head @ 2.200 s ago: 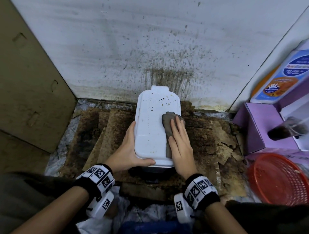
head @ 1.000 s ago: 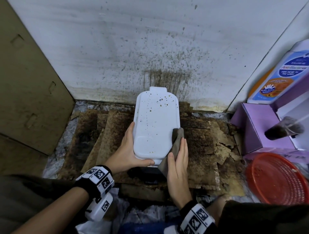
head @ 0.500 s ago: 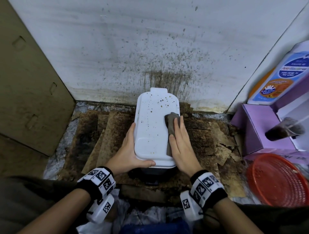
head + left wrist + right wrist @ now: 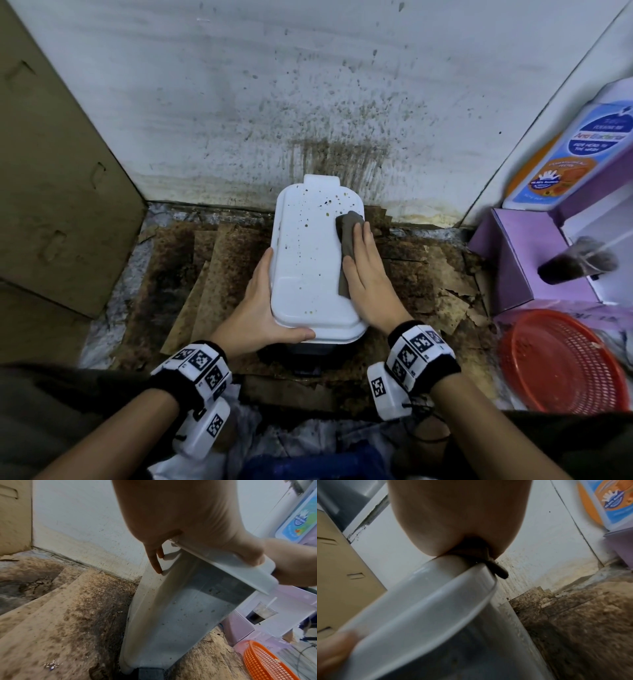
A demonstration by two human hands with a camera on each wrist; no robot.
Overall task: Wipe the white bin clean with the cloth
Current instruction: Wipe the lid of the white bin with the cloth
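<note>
The white bin (image 4: 308, 267) stands upright against the stained wall, its lid dotted with brown specks toward the back. My left hand (image 4: 260, 308) holds the lid's near-left corner, with the thumb along the front edge and the fingers (image 4: 156, 563) down the bin's side wall (image 4: 171, 615). A grey-brown cloth (image 4: 347, 240) lies along the lid's right side. My right hand (image 4: 366, 270) presses flat on it with straight fingers. In the right wrist view the cloth (image 4: 498, 569) hangs over the lid rim (image 4: 428, 595) under my palm.
A red mesh basket (image 4: 561, 363) sits on the floor at the right, beside a purple box (image 4: 524, 260) holding a cup of dark drink (image 4: 579, 263). A blue-and-orange labelled bottle (image 4: 582, 147) stands above. A cardboard panel (image 4: 51, 171) walls the left. Stained cardboard sheets (image 4: 212, 274) cover the floor.
My right hand has slid the cloth from the lid's near-right edge toward the back right. The left hand keeps the same hold and the bin has not moved.
</note>
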